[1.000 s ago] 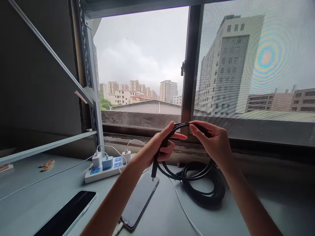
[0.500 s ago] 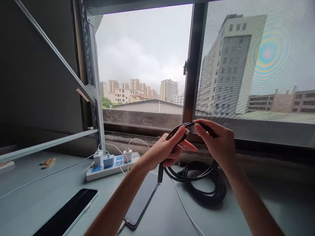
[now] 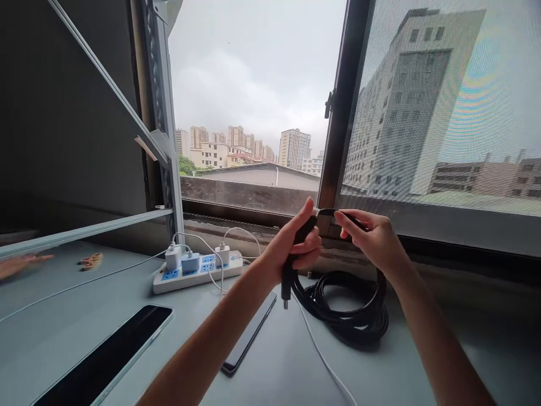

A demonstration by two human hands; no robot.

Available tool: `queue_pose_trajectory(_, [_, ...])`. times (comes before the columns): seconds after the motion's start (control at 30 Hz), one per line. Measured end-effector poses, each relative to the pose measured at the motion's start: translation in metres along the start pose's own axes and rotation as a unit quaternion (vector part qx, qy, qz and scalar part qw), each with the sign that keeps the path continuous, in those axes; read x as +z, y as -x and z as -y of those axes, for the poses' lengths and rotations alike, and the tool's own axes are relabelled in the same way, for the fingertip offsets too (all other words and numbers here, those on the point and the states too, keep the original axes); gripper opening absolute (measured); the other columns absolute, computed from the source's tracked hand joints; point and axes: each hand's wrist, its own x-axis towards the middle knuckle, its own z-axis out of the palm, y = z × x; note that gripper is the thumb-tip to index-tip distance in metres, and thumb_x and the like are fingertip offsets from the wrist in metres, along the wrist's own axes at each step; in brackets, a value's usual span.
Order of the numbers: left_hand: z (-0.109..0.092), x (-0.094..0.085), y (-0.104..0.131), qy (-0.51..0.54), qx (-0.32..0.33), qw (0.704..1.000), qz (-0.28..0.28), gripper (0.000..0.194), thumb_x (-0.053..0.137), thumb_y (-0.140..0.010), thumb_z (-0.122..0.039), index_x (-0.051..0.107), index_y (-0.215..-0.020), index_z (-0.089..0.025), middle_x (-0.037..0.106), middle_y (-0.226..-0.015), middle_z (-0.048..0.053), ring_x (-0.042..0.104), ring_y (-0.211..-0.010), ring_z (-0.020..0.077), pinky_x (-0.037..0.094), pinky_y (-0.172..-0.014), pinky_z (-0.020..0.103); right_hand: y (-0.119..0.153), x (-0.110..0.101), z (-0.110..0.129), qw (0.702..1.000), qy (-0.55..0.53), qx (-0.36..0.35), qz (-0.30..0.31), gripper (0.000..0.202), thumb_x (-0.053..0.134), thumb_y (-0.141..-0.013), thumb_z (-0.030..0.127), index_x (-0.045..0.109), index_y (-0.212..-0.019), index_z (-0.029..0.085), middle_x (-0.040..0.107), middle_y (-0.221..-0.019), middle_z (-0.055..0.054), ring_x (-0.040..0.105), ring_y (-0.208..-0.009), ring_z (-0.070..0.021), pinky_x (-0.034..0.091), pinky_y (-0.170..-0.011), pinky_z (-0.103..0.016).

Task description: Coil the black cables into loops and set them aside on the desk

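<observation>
Another person's hand [image 3: 23, 265] arrived at left, cable [image 3: 327, 212] arch flattened

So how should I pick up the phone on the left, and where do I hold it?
I'd come down over the phone from above and pinch its two long edges, near the far end. It lies flat, dark screen up, with nothing on the part we see, and those edges look straight. Its near end runs out of the picture.
</observation>
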Motion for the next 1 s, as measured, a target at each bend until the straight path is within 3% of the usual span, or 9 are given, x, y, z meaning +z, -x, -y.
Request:
queue_pose_trajectory(0.1, [0.009, -0.009, -0.01, 0.131, -0.007, 0.991, -0.023, 0.072, 0.022, -0.099, -0.051, 0.029, -0.036, -0.018, 0.011, -0.033, -0.004, 0.021, -0.026, 0.0062, 0.015, -0.031, 0.02, 0.001, -0.003, -0.014, 0.99, 0.121, 0.043, 0.061, 0.038, 0.057, -0.081, 0.052, 0.07, -0.093, 0.018, 0.063, -0.058, 0.0, 0.052, -0.04, -0.01, 0.038, -0.042, -0.021])
queue_pose_trajectory(0.2, [0.02, -0.019, -0.016, 0.208, -0.019, 0.976, -0.064, 0.07, 0.028, -0.099, -0.049, 0.021, -0.037, -0.019, 0.011, -0.034, -0.004, 0.02, -0.027, 0.0068, 0.014, -0.031, 0.02, 0.002, -0.007, -0.029, 0.965, 0.202, 0.133, 0.103, 0.028, 0.061, -0.078, 0.039, 0.067, -0.097, 0.02, 0.066, -0.062, -0.001, 0.058, -0.042, -0.0128, 0.041, -0.042, -0.022])
queue_pose_trajectory(0.4, [0.043, -0.029, -0.025, 0.238, 0.007, 0.965, -0.111, 0.07, 0.029, -0.097, -0.055, 0.02, -0.038, -0.019, 0.017, -0.034, -0.003, 0.021, -0.029, 0.0071, 0.018, -0.031, 0.019, 0.002, -0.019, -0.057, 0.923, 0.233, 0.233, 0.201, 0.033, 0.057, -0.074, 0.023, 0.064, -0.105, 0.02, 0.069, -0.065, -0.003, 0.063, -0.046, -0.0154, 0.037, -0.036, -0.02])
queue_pose_trajectory(0.47, [0.053, -0.029, -0.03, 0.207, -0.011, 0.966, -0.153, 0.071, 0.027, -0.094, -0.063, 0.023, -0.038, -0.019, 0.022, -0.034, -0.003, 0.026, -0.031, 0.0078, 0.023, -0.033, 0.019, -0.001, -0.025, -0.067, 0.915, 0.241, 0.253, 0.204, 0.033, 0.057, -0.073, 0.023, 0.065, -0.105, 0.019, 0.07, -0.066, -0.004, 0.061, -0.043, -0.0147, 0.035, -0.035, -0.02])
queue_pose_trajectory(0.57, [0.07, -0.027, -0.038, 0.104, -0.106, 0.967, -0.206, 0.076, 0.019, -0.085, -0.076, 0.04, -0.043, -0.016, 0.037, -0.039, 0.001, 0.04, -0.036, 0.01, 0.034, -0.04, 0.02, -0.008, -0.033, -0.086, 0.909, 0.247, 0.266, 0.204, 0.023, 0.06, -0.075, 0.027, 0.069, -0.093, 0.017, 0.072, -0.07, -0.005, 0.056, -0.038, -0.0116, 0.04, -0.04, -0.022])
queue_pose_trajectory(0.7, [0.092, -0.028, -0.042, 0.006, -0.216, 0.953, -0.214, 0.083, 0.007, -0.086, -0.074, 0.056, -0.066, -0.011, 0.059, -0.06, 0.007, 0.053, -0.043, 0.0133, 0.041, -0.047, 0.023, -0.013, -0.036, -0.114, 0.901, 0.265, 0.282, 0.193, 0.018, 0.064, -0.076, 0.03, 0.071, -0.086, 0.016, 0.072, -0.074, -0.005, 0.058, -0.045, -0.0108, 0.044, -0.047, -0.023])
queue_pose_trajectory(0.8, [0.109, -0.034, -0.041, -0.045, -0.237, 0.952, -0.187, 0.08, 0.008, -0.086, -0.074, 0.057, -0.076, -0.012, 0.062, -0.069, 0.009, 0.061, -0.049, 0.0181, 0.041, -0.048, 0.024, -0.01, -0.031, -0.134, 0.884, 0.298, 0.306, 0.191, 0.02, 0.065, -0.079, 0.031, 0.07, -0.089, 0.014, 0.07, -0.074, -0.005, 0.059, -0.051, -0.0099, 0.048, -0.053, -0.023])
queue_pose_trajectory(0.87, [0.12, -0.041, -0.04, -0.103, -0.273, 0.948, -0.131, 0.085, 0.004, -0.084, -0.076, 0.058, -0.076, -0.012, 0.063, -0.071, 0.011, 0.061, -0.049, 0.0185, 0.036, -0.044, 0.023, -0.006, -0.026, -0.146, 0.868, 0.317, 0.326, 0.198, 0.024, 0.062, -0.084, 0.035, 0.067, -0.092, 0.013, 0.068, -0.075, -0.003, 0.06, -0.057, -0.0096, 0.051, -0.06, -0.026])
queue_pose_trajectory(1.0, [0.138, -0.054, -0.039, -0.177, -0.343, 0.919, -0.082, 0.084, 0.007, -0.085, -0.075, 0.058, -0.064, -0.012, 0.058, -0.057, 0.011, 0.054, -0.039, 0.016, 0.026, -0.039, 0.022, 0.004, -0.021, -0.162, 0.855, 0.315, 0.346, 0.226, 0.028, 0.056, -0.09, 0.039, 0.063, -0.096, 0.013, 0.066, -0.086, -0.002, 0.062, -0.072, -0.011, 0.053, -0.069, -0.029])
